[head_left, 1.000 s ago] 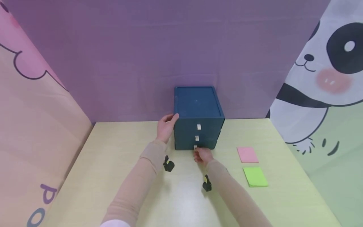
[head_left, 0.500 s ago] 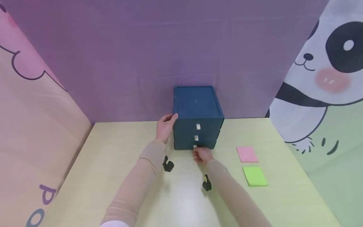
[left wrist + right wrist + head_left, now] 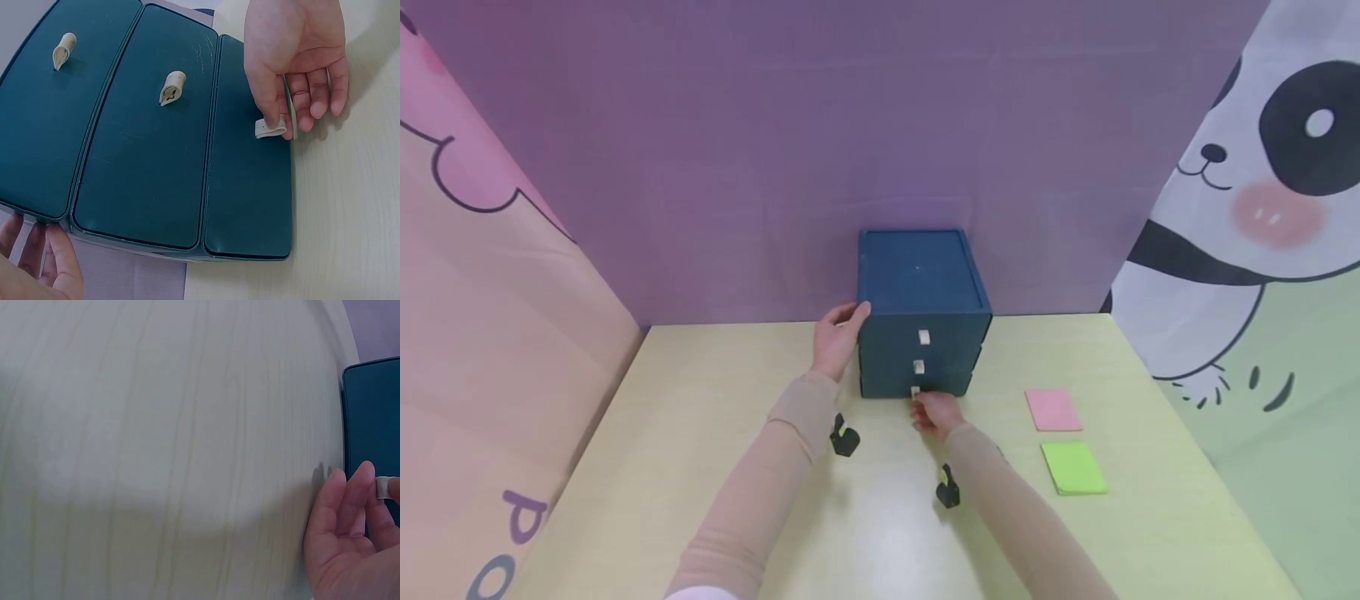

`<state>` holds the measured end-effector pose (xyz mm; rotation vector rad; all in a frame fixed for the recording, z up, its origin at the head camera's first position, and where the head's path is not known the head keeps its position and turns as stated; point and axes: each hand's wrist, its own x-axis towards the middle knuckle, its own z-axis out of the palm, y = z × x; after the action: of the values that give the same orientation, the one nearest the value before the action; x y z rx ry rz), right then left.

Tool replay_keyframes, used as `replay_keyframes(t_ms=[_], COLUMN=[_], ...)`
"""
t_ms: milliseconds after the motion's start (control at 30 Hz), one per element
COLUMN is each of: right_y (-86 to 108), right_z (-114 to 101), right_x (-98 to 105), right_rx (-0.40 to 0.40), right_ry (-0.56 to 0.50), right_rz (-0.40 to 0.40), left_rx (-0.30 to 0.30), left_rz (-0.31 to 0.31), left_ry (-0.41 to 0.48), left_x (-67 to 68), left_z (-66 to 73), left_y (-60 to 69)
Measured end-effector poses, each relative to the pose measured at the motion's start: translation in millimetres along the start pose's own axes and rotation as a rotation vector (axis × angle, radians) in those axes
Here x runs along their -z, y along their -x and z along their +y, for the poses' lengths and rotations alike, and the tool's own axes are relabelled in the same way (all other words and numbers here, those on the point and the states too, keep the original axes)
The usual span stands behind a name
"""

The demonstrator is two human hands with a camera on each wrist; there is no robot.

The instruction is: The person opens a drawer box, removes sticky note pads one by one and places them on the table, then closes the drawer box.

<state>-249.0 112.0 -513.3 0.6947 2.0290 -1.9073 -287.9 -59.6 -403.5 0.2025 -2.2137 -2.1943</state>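
A dark blue three-drawer cabinet [image 3: 925, 271] stands at the back of the table, each drawer front flush and fitted with a small cream pull tab. My left hand [image 3: 837, 337] rests against the cabinet's left side near the top front corner; in the left wrist view its fingers [image 3: 57, 256] touch that side. At the lowest drawer, my right hand [image 3: 938, 412] pinches the bottom pull tab [image 3: 269, 128] between thumb and forefinger. Its other fingers [image 3: 328, 503] hang loosely below. The middle tab [image 3: 172, 87] and top tab [image 3: 64, 51] are untouched.
To the right on the pale wooden table [image 3: 730, 500] lie a pink sticky-note pad [image 3: 1053, 409] and a green sticky-note pad [image 3: 1073, 467]. Behind the cabinet rises a purple backdrop [image 3: 737, 167]. A panda-printed panel [image 3: 1210, 242] borders the right side.
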Motion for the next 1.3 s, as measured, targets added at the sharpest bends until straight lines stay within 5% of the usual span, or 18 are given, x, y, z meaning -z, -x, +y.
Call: replay_keyframes(t_ms=[1300], right_y=[0.8], right_z=[4.6], right_x=[1.5], right_rx=[0.026], right_ry=[0.042], right_rz=[-0.006], left_rx=[0.006], left_rz=[-0.002], left_ry=[-0.002], left_x=[0.4], left_z=[0.2], left_y=[0.5])
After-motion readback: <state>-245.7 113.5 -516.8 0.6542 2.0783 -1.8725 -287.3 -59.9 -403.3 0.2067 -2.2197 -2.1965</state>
